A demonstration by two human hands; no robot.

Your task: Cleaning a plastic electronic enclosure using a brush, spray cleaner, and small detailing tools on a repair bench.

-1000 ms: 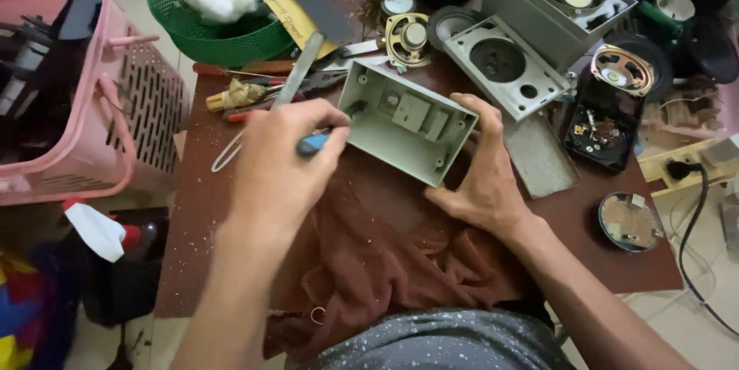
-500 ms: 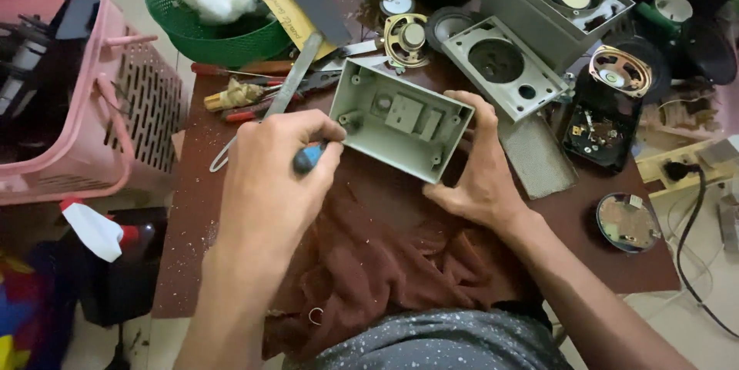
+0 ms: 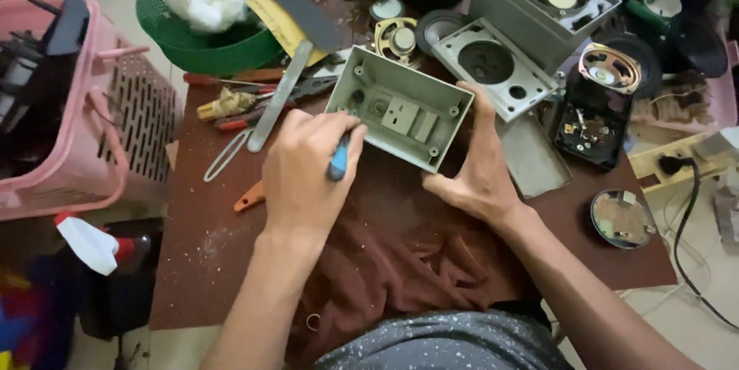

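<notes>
a blue-handled screwdriver (image 3: 337, 162) is clenched in the left hand (image 3: 308, 174) just left of the open grey plastic speaker housing (image 3: 400, 114), which is gripped at its right edge by the right hand (image 3: 476, 174).

The worktop (image 3: 200, 262) is bare at 7 o'clock of the grey box (image 3: 396, 112). At 10 o'clock tools (image 3: 254, 100) lie close together, and from 12 to 3 o'clock speaker parts (image 3: 493, 66) block the way.
</notes>
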